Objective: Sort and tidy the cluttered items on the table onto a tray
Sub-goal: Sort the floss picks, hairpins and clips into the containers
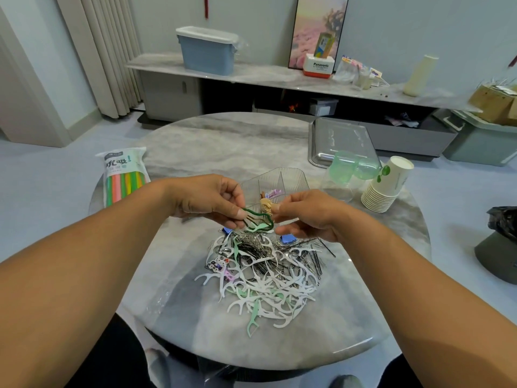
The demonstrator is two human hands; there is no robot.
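Two hands meet over the middle of the round marble table (195, 141), both pinching the same dark green hair tie (258, 218). Left hand (208, 198) has thumb & curled fingers closed on the tie's left end; right hand (305, 212) grips the right end w/ fingertips, other fingers loosely spread below. A mint floss pick (256, 227) hangs tangled in the loop, plus what looks like a thin bronze pin, hard to tell. Tie is held just above the near edge of a clear divided organizer box (291, 177), which has some pastel clips & a tan item inside. Directly below the hands, nearer the person, lies the clutter pile (265, 273): white & mint floss picks, black bobby pins, blue binder clips, all mixed on a clear plastic sheet. Metal tray (340, 141) sits at the far right of the table, well apart from the pile. Green translucent cups (347, 166) & a tilted stack of paper cups (387, 186) near the tray. Pack of coloured straws (124, 177) at the left edge.
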